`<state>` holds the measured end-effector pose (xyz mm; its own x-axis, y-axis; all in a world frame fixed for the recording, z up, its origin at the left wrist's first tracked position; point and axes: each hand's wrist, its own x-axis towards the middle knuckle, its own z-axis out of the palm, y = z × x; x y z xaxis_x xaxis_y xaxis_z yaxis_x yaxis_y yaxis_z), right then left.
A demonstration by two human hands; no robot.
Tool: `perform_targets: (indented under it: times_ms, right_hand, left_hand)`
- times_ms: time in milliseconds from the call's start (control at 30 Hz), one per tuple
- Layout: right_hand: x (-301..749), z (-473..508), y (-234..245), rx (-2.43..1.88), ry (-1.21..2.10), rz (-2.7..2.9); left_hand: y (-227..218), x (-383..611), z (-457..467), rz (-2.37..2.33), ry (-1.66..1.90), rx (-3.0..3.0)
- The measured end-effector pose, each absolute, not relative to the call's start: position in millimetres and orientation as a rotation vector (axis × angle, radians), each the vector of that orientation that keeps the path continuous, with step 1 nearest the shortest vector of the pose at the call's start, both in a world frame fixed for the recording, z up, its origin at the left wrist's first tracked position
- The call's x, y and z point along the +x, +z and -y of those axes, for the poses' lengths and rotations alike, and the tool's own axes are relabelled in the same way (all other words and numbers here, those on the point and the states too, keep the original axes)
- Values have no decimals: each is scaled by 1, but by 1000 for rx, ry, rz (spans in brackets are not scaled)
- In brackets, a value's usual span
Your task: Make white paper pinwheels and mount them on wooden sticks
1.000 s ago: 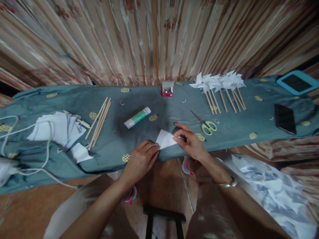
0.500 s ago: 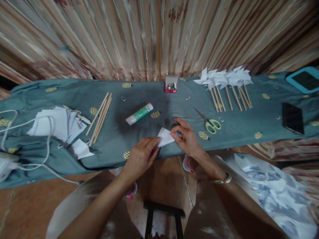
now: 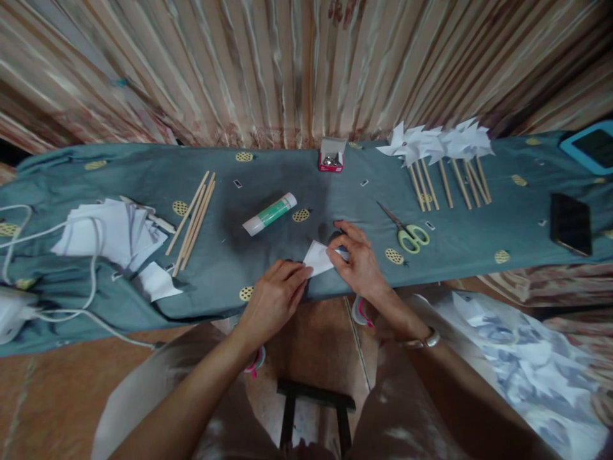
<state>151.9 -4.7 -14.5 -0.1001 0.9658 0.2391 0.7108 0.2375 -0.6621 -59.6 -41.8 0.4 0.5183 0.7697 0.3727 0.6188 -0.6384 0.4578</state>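
A small white piece of paper [image 3: 318, 257] lies near the front edge of a grey-blue cloth-covered table [image 3: 335, 211]. My left hand [image 3: 275, 297] rests on the cloth with its fingertips pinching the paper's left corner. My right hand [image 3: 358, 259] pinches the paper's right side, fingers curled over it. A green and white glue stick [image 3: 269, 214] lies just behind the paper. Green-handled scissors [image 3: 407, 231] lie to the right of my right hand.
Wooden sticks [image 3: 194, 219] and a pile of white paper [image 3: 112, 233] with a white cable [image 3: 71, 268] lie at the left. Several paper pinwheels [image 3: 440, 150] on sticks sit at the back right. A red box of pins [image 3: 331, 156], a black phone [image 3: 569, 223] and a tablet [image 3: 591, 145] are also here.
My hands have drawn closer together on the paper, and the visible part of it has become smaller. The camera view has shifted slightly.
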Motion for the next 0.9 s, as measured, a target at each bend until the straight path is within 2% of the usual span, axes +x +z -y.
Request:
perform_targets:
  times_ms: [233,467,900]
  right_hand:
    - [144,7,-15,-1584,478,1820]
    - [137,11,-14,-1631,424,1786]
    - [131,13,-13,-1688,401,1769]
  left_hand:
    - [2,-53,44,-1214,836,2528]
    - [-12,-38,53,-1117,684,2722]
    - [-23,-35,56,-1180,532,2737]
